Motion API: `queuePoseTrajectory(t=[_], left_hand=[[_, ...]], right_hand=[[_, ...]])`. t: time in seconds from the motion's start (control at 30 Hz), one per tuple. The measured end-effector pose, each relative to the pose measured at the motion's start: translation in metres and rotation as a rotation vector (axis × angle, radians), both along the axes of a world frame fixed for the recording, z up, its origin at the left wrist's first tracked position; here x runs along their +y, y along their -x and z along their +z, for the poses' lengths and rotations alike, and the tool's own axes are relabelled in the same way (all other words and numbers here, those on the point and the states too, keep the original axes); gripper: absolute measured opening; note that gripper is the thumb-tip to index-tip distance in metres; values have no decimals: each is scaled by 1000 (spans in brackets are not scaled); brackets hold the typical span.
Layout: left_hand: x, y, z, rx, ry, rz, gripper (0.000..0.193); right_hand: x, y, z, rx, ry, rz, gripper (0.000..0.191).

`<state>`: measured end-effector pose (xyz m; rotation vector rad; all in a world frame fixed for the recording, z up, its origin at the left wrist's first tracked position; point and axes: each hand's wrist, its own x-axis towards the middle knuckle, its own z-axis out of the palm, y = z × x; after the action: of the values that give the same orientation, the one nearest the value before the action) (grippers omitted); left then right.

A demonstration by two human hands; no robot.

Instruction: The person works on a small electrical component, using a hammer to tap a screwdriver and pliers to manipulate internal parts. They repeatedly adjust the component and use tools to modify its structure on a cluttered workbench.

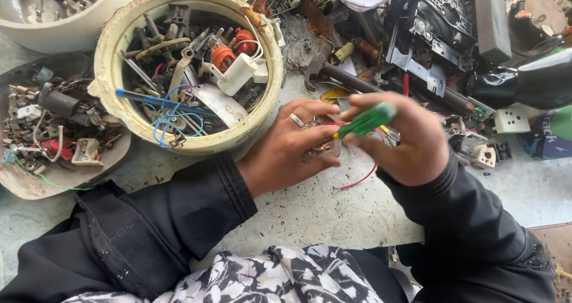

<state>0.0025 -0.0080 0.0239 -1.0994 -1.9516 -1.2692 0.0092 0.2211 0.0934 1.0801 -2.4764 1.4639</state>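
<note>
My left hand [292, 145], with a ring on one finger, grips a small brownish electrical part [322, 148] at the middle of the worktop. My right hand [405, 139] is closed around a screwdriver with a green translucent handle [369, 119]. Its tip points left into the part, where my fingers hide it. A thin red wire [360, 181] trails from the part onto the worktop below my hands. Both arms wear black sleeves.
A round cream bowl [113, 47] full of screws, wires and plugs stands at upper left, with a tray of scrap parts [18, 184] at far left. A hammer [333, 70], black metal chassis [441, 17] and white sockets [509, 121] crowd the back and right.
</note>
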Motion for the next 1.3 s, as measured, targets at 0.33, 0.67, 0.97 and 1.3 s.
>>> queuePoseTrajectory(t=[0.33, 0.67, 0.97, 1.3], left_hand=[[2, 1, -14, -480, -8, -84, 43], [-2, 0, -17, -394, -106, -175, 52], [-9, 1, -5, -365, -29, -177, 56], [-7, 1, -3, -253, 65, -130, 33]], right_hand=[[11, -19, 3, 143, 194, 35, 34], [24, 3, -13, 145, 477, -125, 34], [15, 1, -20, 22, 458, -68, 37], [6, -7, -38, -69, 383, 29, 41]])
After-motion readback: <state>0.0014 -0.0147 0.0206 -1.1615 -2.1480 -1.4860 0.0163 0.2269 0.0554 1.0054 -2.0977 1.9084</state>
